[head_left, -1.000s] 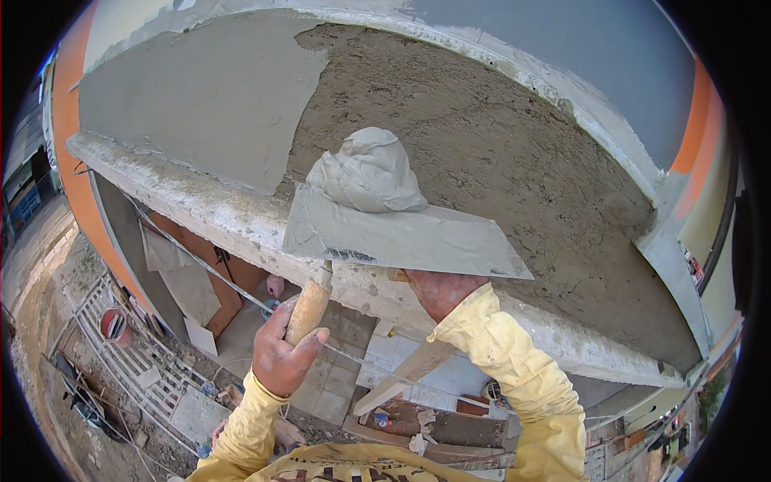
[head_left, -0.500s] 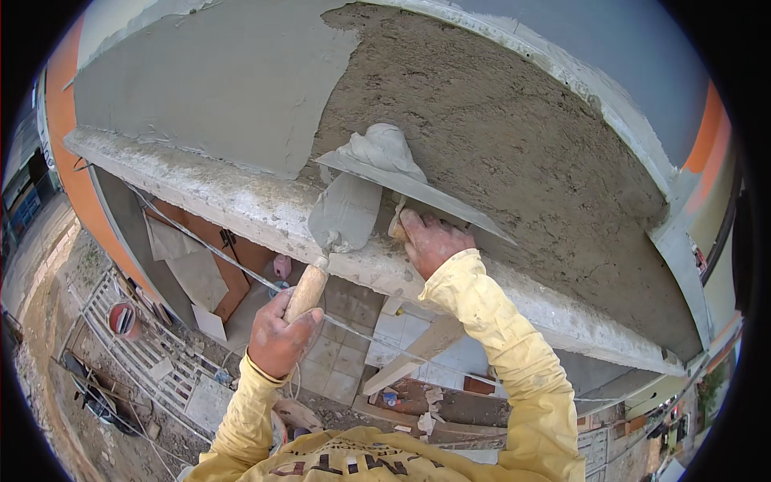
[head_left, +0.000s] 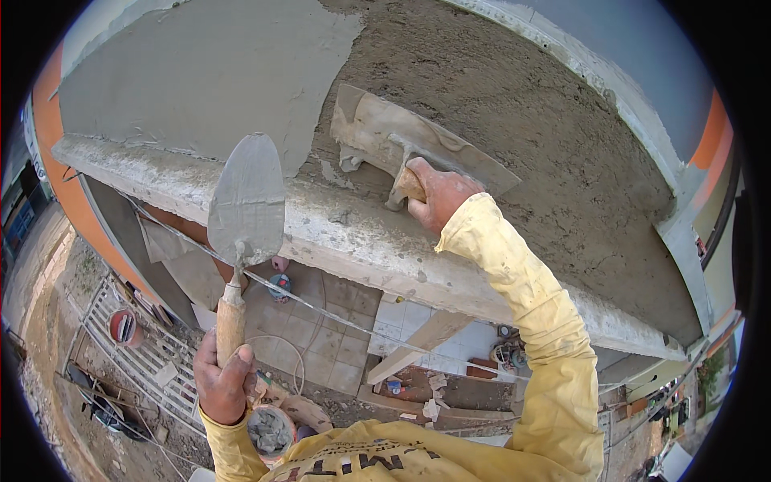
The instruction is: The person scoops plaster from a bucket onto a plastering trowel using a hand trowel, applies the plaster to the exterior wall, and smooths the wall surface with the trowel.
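Note:
My left hand (head_left: 225,376) is closed round the wooden handle of a pointing-style masonry trowel (head_left: 247,197), its rounded grey blade upward in front of the white ledge. My right hand (head_left: 442,195) grips the wooden handle of a rectangular plastering trowel (head_left: 434,143). That tool's blade lies against the rough, dark mortar wall (head_left: 578,177), its long side slanting down to the right. Grey mortar clings to its back and left end. To the left, a smooth coat of lighter plaster (head_left: 201,80) ends in a ragged edge beside the blade.
A rough concrete ledge (head_left: 385,257) runs across under the wall, with a pale rope (head_left: 321,309) strung below it. Near my left forearm stands a bucket of grey mortar (head_left: 271,430). Far below are a reddish bucket (head_left: 124,328), a slatted rack (head_left: 152,361) and a wooden beam (head_left: 422,345).
My right hand has moved up and turned the plastering trowel against the wall; the mortar heap on it no longer shows. My left hand has drawn the masonry trowel down and left, away from it.

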The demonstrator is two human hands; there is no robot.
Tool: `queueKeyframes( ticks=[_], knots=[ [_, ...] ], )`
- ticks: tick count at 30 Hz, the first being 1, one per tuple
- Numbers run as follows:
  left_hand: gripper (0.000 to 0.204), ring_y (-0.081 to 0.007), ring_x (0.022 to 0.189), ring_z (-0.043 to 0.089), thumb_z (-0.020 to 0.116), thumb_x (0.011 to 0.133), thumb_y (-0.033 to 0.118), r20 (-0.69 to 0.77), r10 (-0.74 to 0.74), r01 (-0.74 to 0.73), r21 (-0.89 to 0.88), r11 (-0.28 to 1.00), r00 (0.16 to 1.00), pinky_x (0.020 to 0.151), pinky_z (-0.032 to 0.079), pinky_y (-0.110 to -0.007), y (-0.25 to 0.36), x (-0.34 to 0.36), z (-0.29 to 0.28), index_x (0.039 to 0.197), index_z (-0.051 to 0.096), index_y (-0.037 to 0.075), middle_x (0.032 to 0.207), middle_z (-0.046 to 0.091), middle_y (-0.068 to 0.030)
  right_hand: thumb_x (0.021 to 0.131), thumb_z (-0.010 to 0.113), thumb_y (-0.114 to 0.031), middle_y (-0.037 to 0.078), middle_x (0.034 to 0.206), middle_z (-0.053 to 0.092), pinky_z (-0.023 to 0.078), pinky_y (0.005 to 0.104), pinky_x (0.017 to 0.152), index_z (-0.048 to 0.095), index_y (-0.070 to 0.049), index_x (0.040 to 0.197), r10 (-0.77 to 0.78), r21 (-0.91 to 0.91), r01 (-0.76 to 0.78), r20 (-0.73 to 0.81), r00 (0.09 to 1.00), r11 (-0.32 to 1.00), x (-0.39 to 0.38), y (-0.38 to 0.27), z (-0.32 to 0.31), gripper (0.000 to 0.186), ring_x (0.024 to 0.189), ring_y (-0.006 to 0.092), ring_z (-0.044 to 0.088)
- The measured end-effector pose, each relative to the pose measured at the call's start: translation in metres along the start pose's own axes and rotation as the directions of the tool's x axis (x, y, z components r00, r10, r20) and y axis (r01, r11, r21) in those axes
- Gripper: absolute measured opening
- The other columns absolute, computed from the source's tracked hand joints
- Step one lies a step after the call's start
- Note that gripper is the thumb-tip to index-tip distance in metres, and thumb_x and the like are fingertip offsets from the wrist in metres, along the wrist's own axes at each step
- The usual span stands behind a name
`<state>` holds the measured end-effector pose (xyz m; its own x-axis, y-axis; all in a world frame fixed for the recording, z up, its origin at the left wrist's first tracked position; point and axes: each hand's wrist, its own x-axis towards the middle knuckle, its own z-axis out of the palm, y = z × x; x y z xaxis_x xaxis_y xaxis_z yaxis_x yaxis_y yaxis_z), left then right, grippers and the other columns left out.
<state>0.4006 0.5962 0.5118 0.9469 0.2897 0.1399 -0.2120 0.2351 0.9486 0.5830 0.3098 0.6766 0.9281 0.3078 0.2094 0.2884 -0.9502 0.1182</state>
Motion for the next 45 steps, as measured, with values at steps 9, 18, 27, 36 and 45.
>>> queueKeyframes(
  ticks=[9,18,27,36,45],
  knots=[
    [0.035,-0.0052,0.047,0.042,0.068,0.084,0.022,-0.013,-0.033,0.034,0.032,0.999,0.999,0.043,0.030,-0.021,-0.002,-0.003,0.005,0.107,0.058,-0.002,0.063,0.052,0.0022,0.079,0.061,-0.026,0.027,0.100,0.067,0.051,0.0471,0.086,0.049,-0.007,0.127,-0.004,0.126,0.046,-0.311,0.950,0.991,0.044,0.020,-0.056,0.053,0.095,0.0437,0.065],
    [0.031,-0.0048,0.045,0.041,0.068,0.084,0.020,0.028,-0.018,0.016,0.045,0.999,0.999,0.041,0.030,-0.021,-0.002,-0.002,0.017,0.103,0.057,-0.001,0.061,0.051,0.0022,0.079,0.062,-0.030,0.024,0.108,0.067,0.051,0.0428,0.090,0.050,-0.004,0.130,0.013,0.222,0.128,-0.540,0.841,0.967,0.040,0.065,-0.096,0.059,0.102,0.0405,0.064],
    [0.031,-0.0047,0.044,0.041,0.066,0.086,0.021,0.049,-0.004,0.001,0.071,0.997,0.999,0.040,0.029,-0.021,-0.008,-0.004,0.023,0.103,0.056,-0.002,0.060,0.050,0.0025,0.081,0.063,-0.032,0.016,0.095,0.065,0.052,0.0363,0.074,0.053,0.000,0.121,0.189,0.492,0.165,-0.592,0.783,0.855,-0.002,0.132,-0.096,0.052,0.081,0.0272,0.065],
    [0.035,-0.0037,0.044,0.039,0.067,0.087,0.023,0.026,0.012,-0.013,0.010,1.000,1.000,0.040,0.027,-0.020,-0.008,-0.015,0.008,0.110,0.055,-0.002,0.062,0.050,0.0029,0.086,0.062,-0.016,0.001,0.066,0.050,0.038,0.0274,0.037,0.054,-0.006,0.112,0.580,0.782,0.188,-0.579,0.573,0.594,-0.080,0.170,-0.063,0.029,0.040,0.0090,0.044],
    [0.038,-0.0037,0.044,0.040,0.068,0.086,0.022,0.000,0.016,-0.016,0.037,0.999,1.000,0.040,0.030,-0.020,-0.015,-0.008,-0.002,0.114,0.056,-0.001,0.063,0.050,0.0035,0.082,0.065,-0.018,0.016,0.090,0.068,0.053,0.0410,0.071,0.052,-0.010,0.120,0.023,0.281,0.123,-0.467,0.884,0.952,-0.098,0.100,-0.012,0.041,0.080,0.0318,0.068]
  ],
)
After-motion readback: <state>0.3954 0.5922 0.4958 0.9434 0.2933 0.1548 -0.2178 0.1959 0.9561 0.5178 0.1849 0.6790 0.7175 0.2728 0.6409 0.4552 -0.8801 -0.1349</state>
